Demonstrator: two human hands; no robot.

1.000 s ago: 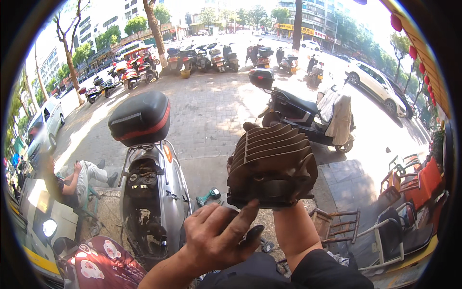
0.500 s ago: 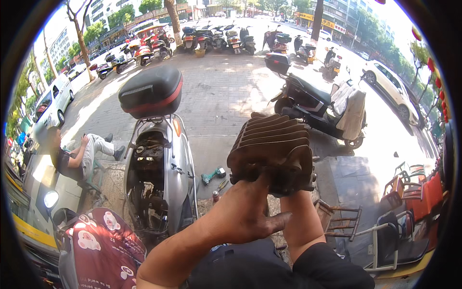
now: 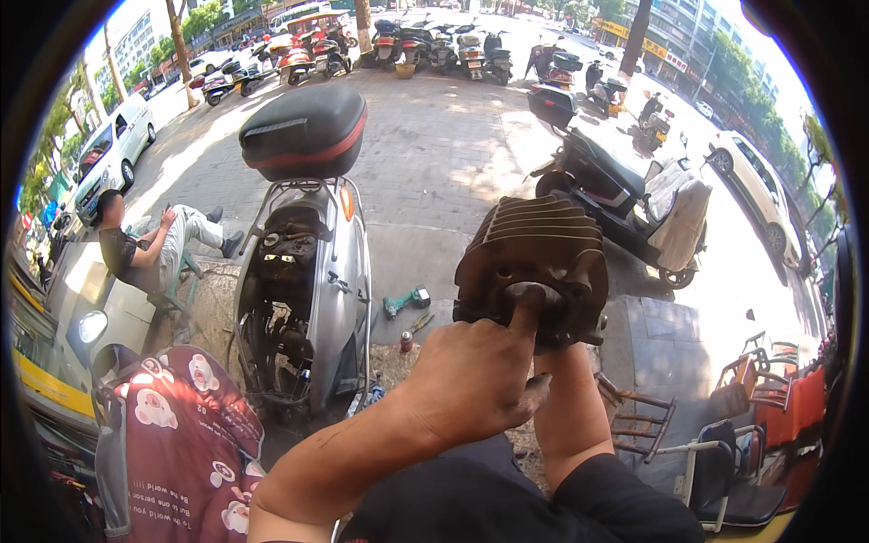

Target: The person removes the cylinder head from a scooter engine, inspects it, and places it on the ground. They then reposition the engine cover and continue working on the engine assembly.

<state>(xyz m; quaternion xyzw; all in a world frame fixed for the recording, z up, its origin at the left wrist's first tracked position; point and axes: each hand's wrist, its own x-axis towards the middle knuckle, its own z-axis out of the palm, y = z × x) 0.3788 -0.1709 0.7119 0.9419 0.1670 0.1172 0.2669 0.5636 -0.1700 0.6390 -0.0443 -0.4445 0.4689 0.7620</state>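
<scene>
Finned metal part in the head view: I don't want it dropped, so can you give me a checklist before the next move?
1. Finned metal part held up off the ground: ok.
2. Right hand secure on it: cannot tell; the hand is hidden behind the part, only its forearm shows.
3. Left hand lined up with the round opening: ok, index finger at it; depth cannot tell.
4. Left hand clean: not ok, dark smudges on the thumb.
5. Green power tool out of the way: ok, on the ground beside the silver scooter.
</scene>
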